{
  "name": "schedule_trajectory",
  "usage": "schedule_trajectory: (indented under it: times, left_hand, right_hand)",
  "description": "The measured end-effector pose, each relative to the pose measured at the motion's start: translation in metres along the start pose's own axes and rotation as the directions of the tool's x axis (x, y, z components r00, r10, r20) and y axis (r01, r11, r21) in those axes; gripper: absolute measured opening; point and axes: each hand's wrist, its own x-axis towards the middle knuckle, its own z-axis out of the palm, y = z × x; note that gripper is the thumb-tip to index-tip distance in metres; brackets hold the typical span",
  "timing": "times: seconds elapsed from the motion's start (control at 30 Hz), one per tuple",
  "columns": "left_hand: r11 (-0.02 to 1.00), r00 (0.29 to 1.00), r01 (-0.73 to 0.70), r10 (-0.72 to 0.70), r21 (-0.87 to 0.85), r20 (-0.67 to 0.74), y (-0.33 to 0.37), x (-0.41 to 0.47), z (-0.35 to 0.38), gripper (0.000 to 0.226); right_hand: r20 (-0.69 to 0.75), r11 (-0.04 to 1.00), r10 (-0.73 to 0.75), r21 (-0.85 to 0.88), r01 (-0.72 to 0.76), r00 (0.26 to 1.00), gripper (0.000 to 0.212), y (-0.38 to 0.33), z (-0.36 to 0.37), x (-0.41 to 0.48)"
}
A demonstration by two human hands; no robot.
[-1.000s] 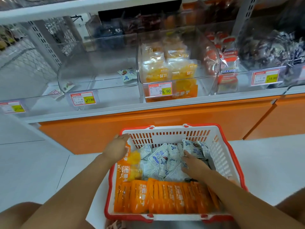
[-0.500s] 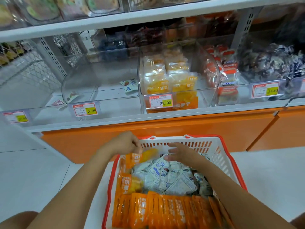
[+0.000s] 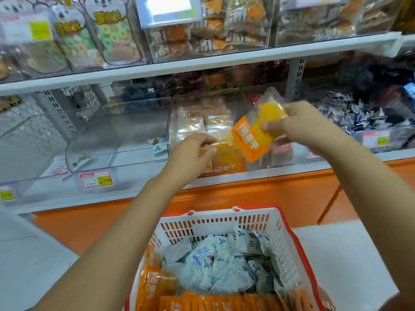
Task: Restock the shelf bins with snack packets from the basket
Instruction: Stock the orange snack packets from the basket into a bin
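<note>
Restocking looks barely begun: the basket (image 3: 224, 212) at lower centre is heaped with white packets (image 3: 226, 261) and orange packets (image 3: 202, 304). The right hand (image 3: 301, 126) pinches one orange packet (image 3: 251, 140) before the centre bin (image 3: 197, 122). The left hand (image 3: 190, 153), fingers curled, may grip another, I cannot tell. The centre-left bin (image 3: 116, 131) holds almost nothing

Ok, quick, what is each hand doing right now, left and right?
Left hand: fingers curled by a yellow packet; a grip cannot be told.
Right hand: holding an orange snack packet.
</note>
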Motion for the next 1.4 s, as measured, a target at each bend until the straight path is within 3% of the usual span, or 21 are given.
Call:
schedule_trajectory:
  times: [0.2, 0.33, 0.47, 0.57, 0.63, 0.73, 0.8, 0.93, 1.07, 1.17, 1.3, 1.4]
  left_hand:
    - [0.959, 0.979, -0.145, 0.105, 0.243, 0.173, 0.014, 0.075, 0.030, 0.039]
    - [0.937, 0.944, -0.225, 0.142, 0.266, 0.299, 0.018, 0.106, 0.048, 0.059]
    - [0.895, 0.912, -0.236, 0.069, 0.380, 0.404, 0.012, 0.117, 0.062, 0.051]
    - [0.840, 0.918, -0.232, 0.021, 0.491, 0.396, 0.004, 0.121, 0.063, 0.033]
    - [0.834, 0.913, -0.226, 0.001, 0.503, 0.408, -0.001, 0.120, 0.059, 0.034]
    - [0.967, 0.894, -0.097, -0.019, 0.235, 0.448, 0.000, 0.119, 0.046, 0.052]
    - [0.996, 0.908, 0.019, -0.052, 0.083, 0.417, 0.001, 0.126, 0.040, 0.057]
    - [0.976, 0.949, -0.003, -0.067, 0.218, 0.310, -0.013, 0.157, 0.043, 0.038]
    - [0.936, 0.955, -0.082, -0.024, 0.342, 0.294, -0.012, 0.191, 0.059, 0.039]
    - [0.903, 0.947, -0.132, -0.008, 0.409, 0.323, -0.013, 0.209, 0.076, 0.033]
    - [0.784, 0.929, -0.184, -0.058, 0.593, 0.365, -0.040, 0.227, 0.089, 0.055]
    - [0.720, 0.931, -0.198, -0.073, 0.665, 0.357, -0.053, 0.237, 0.096, 0.058]
  right_hand:
    - [-0.142, 0.991, -0.034, -0.137, 0.014, 0.989, 0.014, 0.000, -0.033, 0.037]
    - [-0.255, 0.989, -0.099, -0.136, 0.066, 0.962, 0.011, 0.014, -0.029, 0.053]
    - [-0.259, 0.975, -0.139, -0.202, 0.087, 0.956, 0.013, 0.025, -0.025, 0.068]
    - [-0.261, 0.966, -0.162, -0.237, 0.100, 0.952, 0.015, 0.022, -0.021, 0.078]
    - [-0.237, 0.944, -0.201, -0.305, 0.124, 0.950, 0.012, 0.016, -0.015, 0.082]
    - [-0.242, 0.933, -0.208, -0.340, 0.118, 0.948, 0.008, 0.011, -0.009, 0.094]
    - [-0.279, 0.923, -0.201, -0.374, 0.087, 0.939, 0.015, 0.010, -0.002, 0.106]
    - [-0.339, 0.863, -0.226, -0.504, 0.026, 0.913, 0.028, 0.007, 0.016, 0.123]
    - [-0.263, 0.770, -0.238, -0.638, 0.017, 0.935, 0.018, 0.006, 0.030, 0.136]
    - [-0.204, 0.737, -0.197, -0.676, 0.008, 0.959, 0.023, 0.007, 0.035, 0.152]
    - [-0.067, 0.614, -0.321, -0.774, 0.153, 0.945, 0.034, 0.009, 0.041, 0.179]
    - [-0.101, 0.645, -0.207, -0.762, 0.058, 0.973, 0.037, 0.004, 0.049, 0.209]
